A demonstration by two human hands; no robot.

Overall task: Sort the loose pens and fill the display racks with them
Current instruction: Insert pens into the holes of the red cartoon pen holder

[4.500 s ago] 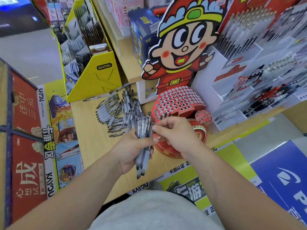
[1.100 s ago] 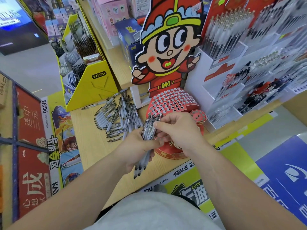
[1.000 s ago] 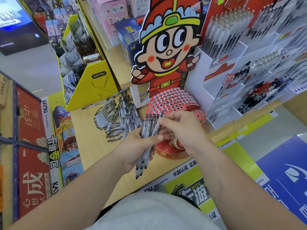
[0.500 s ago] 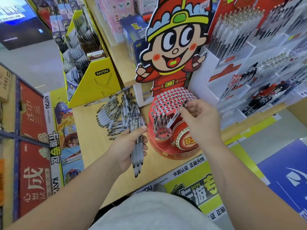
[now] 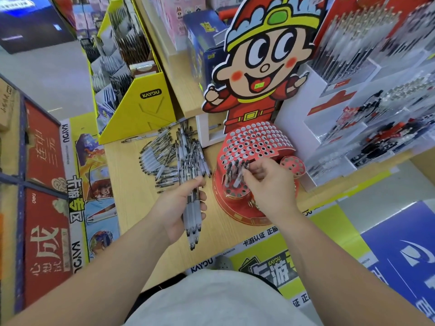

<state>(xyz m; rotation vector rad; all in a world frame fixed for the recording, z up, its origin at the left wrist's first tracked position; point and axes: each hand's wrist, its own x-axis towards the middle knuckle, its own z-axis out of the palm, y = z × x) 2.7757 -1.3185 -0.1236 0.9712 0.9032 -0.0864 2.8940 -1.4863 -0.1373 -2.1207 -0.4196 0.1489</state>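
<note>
At the counter (image 5: 131,196), the left grip (image 5: 175,208) holds many pens (image 5: 191,222); the right grip (image 5: 270,182) pinches one pen (image 5: 239,178), maybe inside the red rack (image 5: 256,142).

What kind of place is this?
Most likely a stationery shop: tiered racks of pens, a cartoon-figure pen stand being filled, and loose pens heaped on a wooden counter.

Two hands: the left hand (image 5: 175,208) holds one bundle of pens (image 5: 193,209), the right hand (image 5: 270,184) one pen (image 5: 239,178). One red rack (image 5: 256,142) with about four standing pens (image 5: 229,171) in it. One loose heap (image 5: 169,158), too many to count.
</note>
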